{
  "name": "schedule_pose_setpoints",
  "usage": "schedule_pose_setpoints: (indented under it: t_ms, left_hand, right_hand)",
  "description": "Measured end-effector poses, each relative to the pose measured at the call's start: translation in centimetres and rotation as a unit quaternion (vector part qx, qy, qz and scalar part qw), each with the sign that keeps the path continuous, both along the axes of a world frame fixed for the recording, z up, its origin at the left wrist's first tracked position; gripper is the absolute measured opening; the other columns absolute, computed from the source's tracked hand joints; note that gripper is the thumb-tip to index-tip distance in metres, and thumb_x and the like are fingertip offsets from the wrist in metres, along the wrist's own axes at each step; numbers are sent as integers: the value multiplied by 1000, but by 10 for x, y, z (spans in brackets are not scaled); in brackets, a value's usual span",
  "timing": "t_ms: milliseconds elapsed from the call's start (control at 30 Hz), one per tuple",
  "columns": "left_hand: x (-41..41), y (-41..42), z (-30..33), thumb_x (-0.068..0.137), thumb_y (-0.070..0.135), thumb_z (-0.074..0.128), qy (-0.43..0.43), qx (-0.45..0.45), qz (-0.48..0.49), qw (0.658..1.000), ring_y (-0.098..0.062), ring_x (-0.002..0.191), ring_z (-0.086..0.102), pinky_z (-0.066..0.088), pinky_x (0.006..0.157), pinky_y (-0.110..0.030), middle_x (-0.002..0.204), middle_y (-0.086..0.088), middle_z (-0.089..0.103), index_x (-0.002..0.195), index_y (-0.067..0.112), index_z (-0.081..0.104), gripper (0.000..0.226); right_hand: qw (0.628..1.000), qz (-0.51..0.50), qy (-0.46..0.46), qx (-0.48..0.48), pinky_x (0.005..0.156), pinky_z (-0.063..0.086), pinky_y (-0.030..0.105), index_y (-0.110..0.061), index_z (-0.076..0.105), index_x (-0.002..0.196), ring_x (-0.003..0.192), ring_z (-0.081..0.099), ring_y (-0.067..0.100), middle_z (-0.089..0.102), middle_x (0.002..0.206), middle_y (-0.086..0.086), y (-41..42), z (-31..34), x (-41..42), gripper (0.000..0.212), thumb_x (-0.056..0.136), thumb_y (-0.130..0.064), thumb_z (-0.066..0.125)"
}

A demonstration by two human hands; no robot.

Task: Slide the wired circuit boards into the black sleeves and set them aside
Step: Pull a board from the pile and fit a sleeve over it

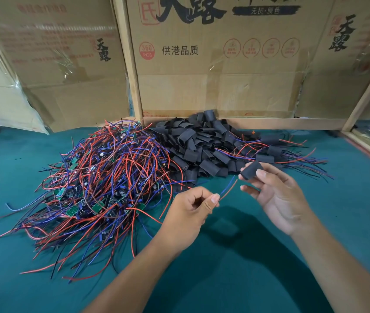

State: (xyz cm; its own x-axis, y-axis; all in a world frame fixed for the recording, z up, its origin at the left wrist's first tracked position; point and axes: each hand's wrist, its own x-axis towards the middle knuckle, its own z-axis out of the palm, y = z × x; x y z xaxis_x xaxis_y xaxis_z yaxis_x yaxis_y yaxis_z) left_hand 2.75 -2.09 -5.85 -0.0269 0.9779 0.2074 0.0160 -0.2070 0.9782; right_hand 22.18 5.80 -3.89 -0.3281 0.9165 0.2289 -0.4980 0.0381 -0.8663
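Head view. A black sleeve [250, 170] is held in the right hand [279, 195], pinched between thumb and forefinger, the other fingers [250, 191] spread loosely below it. The sleeve is judged light, soft and easily flattened; a hold on its flat sides, as seen, is judged likely to close the mouth, so light pressure on the edges would be preferred. A red and a blue wire [228, 189] are pinched in the left hand [190, 211] between thumb and curled forefinger, their free ends pointing up toward the sleeve but not yet touching it. The wires are judged thin and limp. Whether a board hangs from them cannot be told; none is seen in the hand. The left forearm is raised from lower centre, the right from lower right, both clear of the green surface [247, 279].

A pile of wired boards [102, 184] lies at left, a heap of sleeves [200, 143] beside it against the cardboard [213, 86], and finished pieces [276, 150] at right.
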Motion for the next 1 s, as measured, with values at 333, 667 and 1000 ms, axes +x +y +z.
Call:
schedule_pose_setpoints:
  t_ms: [333,667,1000]
  left_hand:
    - [-2,-1,0,89,39,64,27,-4,-34,999,-8,51,30,26,48,-19,62,-1,42,75,23,67,22]
    - [-1,-3,3,98,24,62,3,-15,-16,1000,-10,50,27,22,48,-23,58,7,43,76,16,67,23]
    - [-6,-4,15,97,24,63,73,-4,34,997,-12,68,54,46,72,-29,75,1,62,86,12,66,16]
  right_hand:
    - [996,40,-8,-77,66,57,30,-9,75,94,85,68,24,73,96,12,0,-6,-6,20,84,-16,60]
    - [994,75,-28,-72,70,58,29,-5,73,102,87,70,23,72,101,15,2,-8,-2,27,81,-20,65]
    - [990,76,-109,-55,72,56,32,11,59,116,96,63,28,69,108,16,-9,-15,-15,44,78,-10,65]
